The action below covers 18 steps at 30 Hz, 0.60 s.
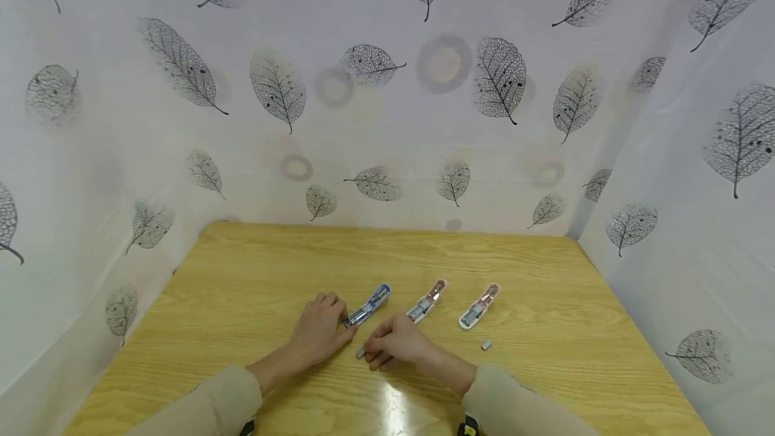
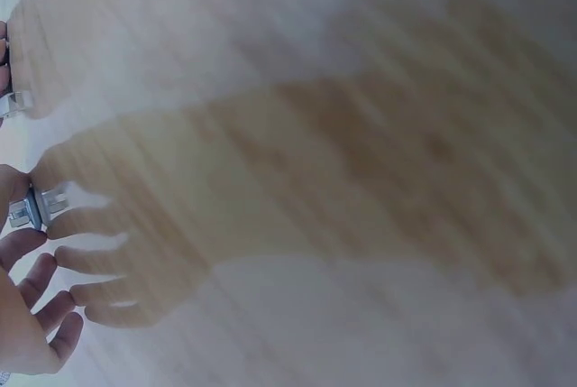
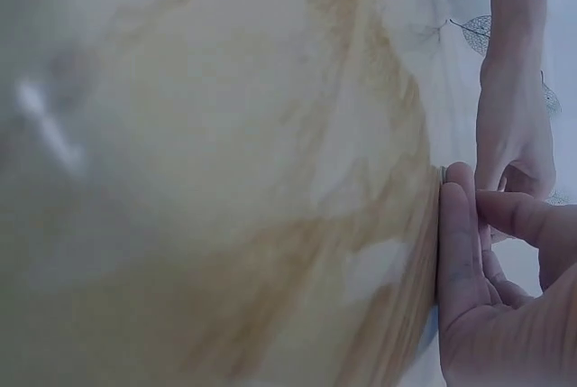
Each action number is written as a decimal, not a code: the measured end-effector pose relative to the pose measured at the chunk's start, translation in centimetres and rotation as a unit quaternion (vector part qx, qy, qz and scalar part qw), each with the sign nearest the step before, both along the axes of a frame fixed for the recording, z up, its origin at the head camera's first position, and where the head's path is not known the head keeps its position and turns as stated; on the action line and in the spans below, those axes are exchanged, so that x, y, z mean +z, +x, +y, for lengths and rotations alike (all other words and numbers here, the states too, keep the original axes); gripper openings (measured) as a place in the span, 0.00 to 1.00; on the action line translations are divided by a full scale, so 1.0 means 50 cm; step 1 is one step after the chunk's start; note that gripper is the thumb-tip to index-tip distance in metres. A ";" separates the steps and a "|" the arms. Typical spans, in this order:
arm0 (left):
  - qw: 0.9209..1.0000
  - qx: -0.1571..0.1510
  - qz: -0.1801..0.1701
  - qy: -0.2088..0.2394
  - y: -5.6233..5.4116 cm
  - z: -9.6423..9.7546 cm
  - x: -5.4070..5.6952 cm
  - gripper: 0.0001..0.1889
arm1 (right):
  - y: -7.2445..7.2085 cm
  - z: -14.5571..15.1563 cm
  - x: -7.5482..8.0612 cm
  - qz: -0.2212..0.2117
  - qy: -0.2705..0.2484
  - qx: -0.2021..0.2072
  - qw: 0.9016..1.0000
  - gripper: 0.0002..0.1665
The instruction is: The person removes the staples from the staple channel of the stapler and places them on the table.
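A small blue stapler (image 1: 371, 304) lies on the table, its metal parts showing. My left hand (image 1: 319, 328) holds it by its near end, between thumb and fingers; in the left wrist view the stapler's end (image 2: 36, 207) sticks out between them. To the right, my right hand (image 1: 395, 342) is low over the table and pinches a short grey row of staples (image 1: 361, 353), which pokes out past the fingertips. In the right wrist view only a thin edge of the staples (image 3: 443, 173) shows. Behind this hand lies a pink-and-white stapler (image 1: 427, 300), its near end partly covered.
Another pink-and-white stapler (image 1: 480, 306) lies farther right on the wooden table (image 1: 272, 254). In front of it is a second row of staples (image 1: 486, 344). A pale curtain (image 1: 363, 133) with leaf prints surrounds the table at the back and sides.
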<state>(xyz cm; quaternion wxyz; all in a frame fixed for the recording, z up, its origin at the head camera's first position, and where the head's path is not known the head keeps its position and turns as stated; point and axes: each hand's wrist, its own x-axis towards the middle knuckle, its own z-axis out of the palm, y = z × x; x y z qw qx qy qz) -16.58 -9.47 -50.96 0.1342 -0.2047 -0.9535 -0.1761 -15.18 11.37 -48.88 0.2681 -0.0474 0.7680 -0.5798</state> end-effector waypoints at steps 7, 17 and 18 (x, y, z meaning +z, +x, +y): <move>1.000 -0.006 0.002 -0.001 -0.001 -0.001 -0.001 0.14 | -0.002 0.003 0.001 0.000 0.013 0.002 1.000 0.09; 0.996 -0.009 -0.090 0.026 0.002 -0.010 0.024 0.19 | -0.022 0.099 0.050 0.129 0.036 0.074 0.988 0.14; 0.994 -0.010 -0.101 0.032 0.002 -0.014 0.028 0.20 | -0.024 0.114 0.058 0.152 0.051 0.079 0.984 0.15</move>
